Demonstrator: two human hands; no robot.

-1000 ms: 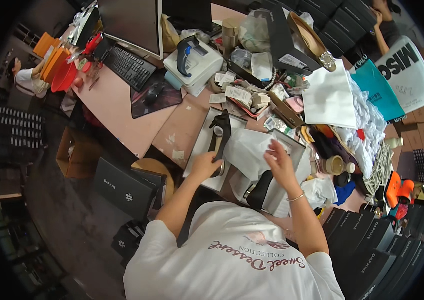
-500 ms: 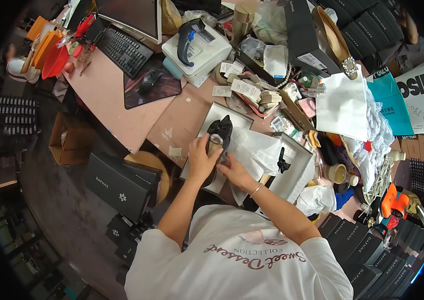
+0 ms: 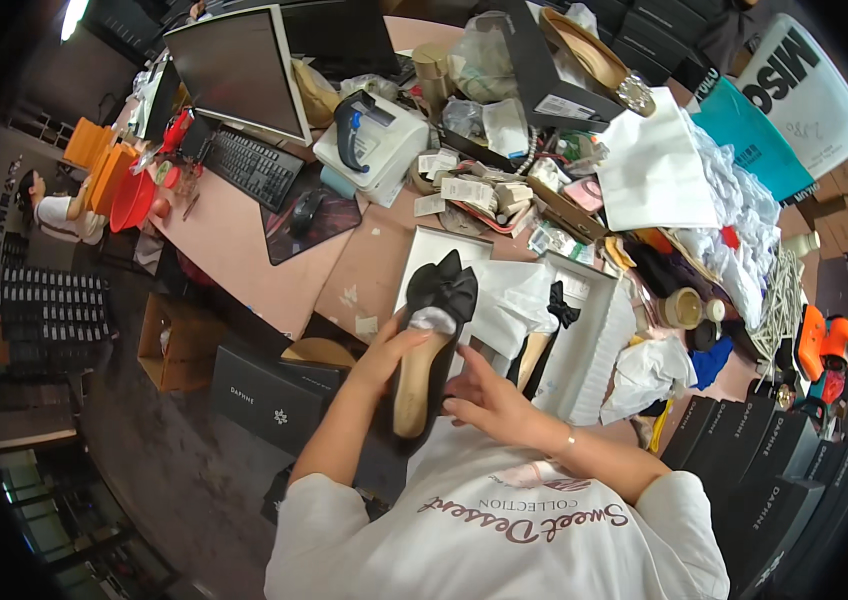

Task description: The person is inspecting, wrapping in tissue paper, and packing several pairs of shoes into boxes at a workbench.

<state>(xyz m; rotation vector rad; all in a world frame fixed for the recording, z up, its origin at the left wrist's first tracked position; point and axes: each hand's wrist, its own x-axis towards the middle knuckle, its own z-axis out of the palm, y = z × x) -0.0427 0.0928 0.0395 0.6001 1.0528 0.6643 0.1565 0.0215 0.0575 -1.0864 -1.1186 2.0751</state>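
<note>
A black flat shoe [image 3: 411, 385] with a large bow on its toe and a beige insole is in my left hand [image 3: 382, 357]. That hand is closed round the shoe's left side, with the thumb across the opening. White stuffing shows inside the toe. My right hand [image 3: 499, 402] is beside the shoe's right edge, its fingers apart, the fingertips at or very near the side. Behind lies an open shoebox [image 3: 592, 345] with white tissue paper [image 3: 509, 300]. A matching black shoe [image 3: 536, 352] with a bow rests in it.
A computer screen [image 3: 236, 75], keyboard [image 3: 252, 163] and mouse [image 3: 306, 212] are at the far left. Tags [image 3: 469, 190], plastic bags and an opened box with another shoe [image 3: 584, 45] crowd the back. Dark shoeboxes [image 3: 734, 455] are stacked at the right; another dark box [image 3: 259, 395] sits at the left.
The shoe has come nearer to me and tilted so its insole faces up into view. My right hand has moved in beside it. The view has shifted, and the second shoe shows more.
</note>
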